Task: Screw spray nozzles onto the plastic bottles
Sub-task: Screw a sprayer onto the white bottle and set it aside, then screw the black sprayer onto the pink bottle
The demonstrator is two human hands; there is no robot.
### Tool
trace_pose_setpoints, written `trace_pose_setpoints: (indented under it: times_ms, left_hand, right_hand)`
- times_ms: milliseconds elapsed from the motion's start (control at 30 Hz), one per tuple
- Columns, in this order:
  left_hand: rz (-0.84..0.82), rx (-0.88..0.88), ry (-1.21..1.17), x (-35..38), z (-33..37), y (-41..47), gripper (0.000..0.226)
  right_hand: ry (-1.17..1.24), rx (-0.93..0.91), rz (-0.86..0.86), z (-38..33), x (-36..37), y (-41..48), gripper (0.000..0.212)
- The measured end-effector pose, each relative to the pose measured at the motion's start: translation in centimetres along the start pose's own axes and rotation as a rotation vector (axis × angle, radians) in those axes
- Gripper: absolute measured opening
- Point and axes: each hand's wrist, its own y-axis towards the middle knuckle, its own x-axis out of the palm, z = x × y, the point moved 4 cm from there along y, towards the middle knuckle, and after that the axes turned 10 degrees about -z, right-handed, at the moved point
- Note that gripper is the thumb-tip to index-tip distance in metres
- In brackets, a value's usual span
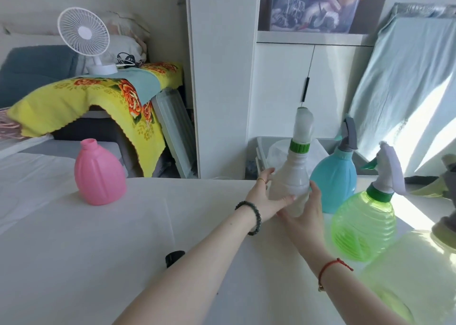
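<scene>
While both hands cup the white bottle (291, 184) near the table's (123, 238) far edge, left hand (265, 197) on its side and right hand (306, 216) under its base, it leans slightly, its nozzle (303, 127) already on. Set down carelessly, it could knock the blue bottle (333, 176) just beside it. Only the pink bottle (100, 174), well apart, lacks a nozzle.

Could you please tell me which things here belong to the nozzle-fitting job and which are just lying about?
Job: white bottle held by both hands, pink bottle without nozzle, blue bottle, green bottle.
Lying about: fan, yellow floral cloth, storage box.
</scene>
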Motion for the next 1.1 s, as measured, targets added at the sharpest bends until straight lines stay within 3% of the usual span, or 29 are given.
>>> trace_pose_setpoints:
  times_ms: [100,200,233,300,400,533,600,667,800,967,1100]
  left_hand:
    - [0.056,0.011,0.020,-2.2,0.0,-2.6,0.086]
    - [0.411,0.132,0.187,-8.5,0.8,-7.3,0.066]
    - [0.572,0.167,0.289,-11.0,1.2,-9.4,0.060]
    - [0.830,0.197,0.480,-15.9,1.7,-13.3,0.057]
    - [1.037,0.108,0.655,-22.3,1.0,-17.3,0.069]
    - [0.968,-0.152,0.588,-28.0,-2.5,-18.8,0.098]
    - [0.878,-0.208,0.459,-29.2,-4.3,-18.0,0.107]
    - [0.827,-0.233,0.349,-29.7,-5.5,-16.9,0.106]
    - [0.872,-0.182,0.247,-29.3,-5.6,-16.2,0.087]
    - [0.632,-0.115,0.247,-22.8,-4.6,-18.4,0.089]
    - [0.490,-0.073,0.203,-17.5,-4.0,-21.7,0.084]
  right_hand:
    - [-0.085,0.100,0.090,-0.1,-0.4,-1.4,0.089]
    - [-0.142,-0.109,0.213,-2.2,0.3,-4.1,0.066]
    - [-0.173,-0.213,0.154,-3.1,1.2,-5.0,0.059]
    - [-0.198,-0.340,-0.123,-4.7,3.5,-6.7,0.051]
    - [-0.205,-0.384,-0.581,-7.2,7.0,-8.8,0.059]
    - [-0.628,-0.502,-0.874,-8.8,10.9,-11.2,0.079]
    - [-0.828,-0.624,-0.769,-9.6,11.7,-12.1,0.081]
    - [-0.872,-0.677,-0.727,-9.6,12.2,-12.3,0.066]
    - [-0.840,-0.712,-0.719,-9.2,11.8,-11.9,0.062]
    - [-0.547,-0.627,-0.781,-11.6,9.4,-11.1,0.039]
    - [-0.313,-0.510,-0.600,-15.3,5.7,-9.5,0.022]
